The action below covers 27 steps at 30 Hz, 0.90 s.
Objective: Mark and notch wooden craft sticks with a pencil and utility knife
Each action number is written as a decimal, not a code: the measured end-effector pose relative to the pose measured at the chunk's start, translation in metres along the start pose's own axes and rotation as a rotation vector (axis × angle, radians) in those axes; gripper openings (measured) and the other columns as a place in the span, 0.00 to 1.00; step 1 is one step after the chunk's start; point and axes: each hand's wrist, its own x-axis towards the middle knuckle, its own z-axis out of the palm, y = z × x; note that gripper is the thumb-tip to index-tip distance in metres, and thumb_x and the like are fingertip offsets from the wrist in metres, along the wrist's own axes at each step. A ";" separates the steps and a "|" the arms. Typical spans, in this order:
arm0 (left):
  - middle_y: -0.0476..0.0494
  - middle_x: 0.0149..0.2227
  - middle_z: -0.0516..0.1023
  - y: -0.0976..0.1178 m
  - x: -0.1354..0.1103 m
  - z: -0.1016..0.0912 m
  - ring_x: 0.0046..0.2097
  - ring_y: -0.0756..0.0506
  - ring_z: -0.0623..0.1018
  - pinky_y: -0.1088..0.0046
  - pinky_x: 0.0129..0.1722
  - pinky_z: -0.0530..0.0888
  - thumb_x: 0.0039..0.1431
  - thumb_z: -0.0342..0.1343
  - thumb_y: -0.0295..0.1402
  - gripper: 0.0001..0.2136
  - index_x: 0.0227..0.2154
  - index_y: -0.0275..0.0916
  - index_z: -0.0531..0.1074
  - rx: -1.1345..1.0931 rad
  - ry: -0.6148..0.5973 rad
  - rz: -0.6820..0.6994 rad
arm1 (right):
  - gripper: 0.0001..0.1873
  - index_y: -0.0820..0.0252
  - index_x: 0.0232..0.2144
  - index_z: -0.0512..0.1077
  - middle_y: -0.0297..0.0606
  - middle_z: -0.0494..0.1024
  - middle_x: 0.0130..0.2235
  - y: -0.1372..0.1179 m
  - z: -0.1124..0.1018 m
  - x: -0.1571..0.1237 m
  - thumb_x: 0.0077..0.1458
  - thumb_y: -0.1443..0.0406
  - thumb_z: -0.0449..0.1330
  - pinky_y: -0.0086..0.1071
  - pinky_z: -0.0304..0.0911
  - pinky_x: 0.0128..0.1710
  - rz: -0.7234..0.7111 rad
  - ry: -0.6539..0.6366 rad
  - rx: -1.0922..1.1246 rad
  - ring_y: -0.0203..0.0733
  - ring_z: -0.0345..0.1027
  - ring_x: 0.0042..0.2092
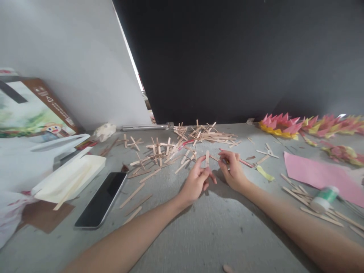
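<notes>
My left hand [196, 180] is closed on a short wooden craft stick [207, 157], which stands nearly upright between thumb and fingers. Just to its right, my right hand [232, 170] has its fingers curled round a thin red pencil [245, 163], whose ends show on both sides of the hand. The fingers partly hide the lower end of the craft stick. Beyond my hands lies a pile of loose and crossed craft sticks [217, 137], with several star-like stick pieces [160, 150] to the left.
A black phone [102, 199] and a pale open tray [85, 172] lie at left, beside a printed box [36, 110]. Pink paper [318, 176], a green-and-white glue bottle [325, 199] and folded pink-yellow paper rings [281, 127] are at right. A dark panel [241, 64] stands behind.
</notes>
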 end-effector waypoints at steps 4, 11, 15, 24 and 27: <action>0.48 0.31 0.80 0.002 -0.001 0.000 0.18 0.54 0.67 0.78 0.18 0.59 0.68 0.54 0.51 0.31 0.64 0.39 0.53 -0.048 0.033 -0.010 | 0.11 0.53 0.52 0.65 0.44 0.74 0.43 0.002 0.002 -0.004 0.69 0.61 0.53 0.46 0.64 0.44 -0.017 0.027 0.029 0.52 0.63 0.44; 0.45 0.35 0.83 0.004 -0.004 0.001 0.18 0.53 0.71 0.78 0.17 0.63 0.68 0.56 0.49 0.35 0.68 0.41 0.48 -0.048 0.032 0.001 | 0.10 0.53 0.52 0.63 0.44 0.72 0.44 0.001 -0.001 -0.004 0.70 0.63 0.52 0.48 0.63 0.45 -0.054 0.002 0.030 0.52 0.62 0.45; 0.43 0.36 0.84 0.004 -0.006 0.001 0.18 0.52 0.74 0.79 0.17 0.65 0.69 0.56 0.48 0.36 0.70 0.43 0.44 -0.051 0.028 0.021 | 0.06 0.53 0.48 0.61 0.41 0.70 0.43 0.003 0.000 -0.005 0.70 0.63 0.52 0.47 0.63 0.44 -0.040 -0.004 0.091 0.49 0.62 0.43; 0.42 0.37 0.85 0.002 -0.006 0.001 0.19 0.52 0.76 0.80 0.17 0.66 0.69 0.57 0.48 0.38 0.71 0.44 0.43 -0.049 0.038 0.073 | 0.04 0.53 0.45 0.59 0.40 0.69 0.41 0.004 0.000 -0.006 0.70 0.64 0.51 0.47 0.63 0.44 -0.030 -0.034 0.131 0.48 0.62 0.41; 0.42 0.37 0.85 0.001 -0.005 0.001 0.18 0.52 0.76 0.81 0.17 0.66 0.69 0.57 0.46 0.37 0.71 0.44 0.43 -0.050 0.036 0.085 | 0.04 0.53 0.45 0.59 0.40 0.69 0.41 0.002 -0.001 -0.005 0.69 0.64 0.51 0.46 0.64 0.43 -0.020 -0.036 0.127 0.47 0.62 0.40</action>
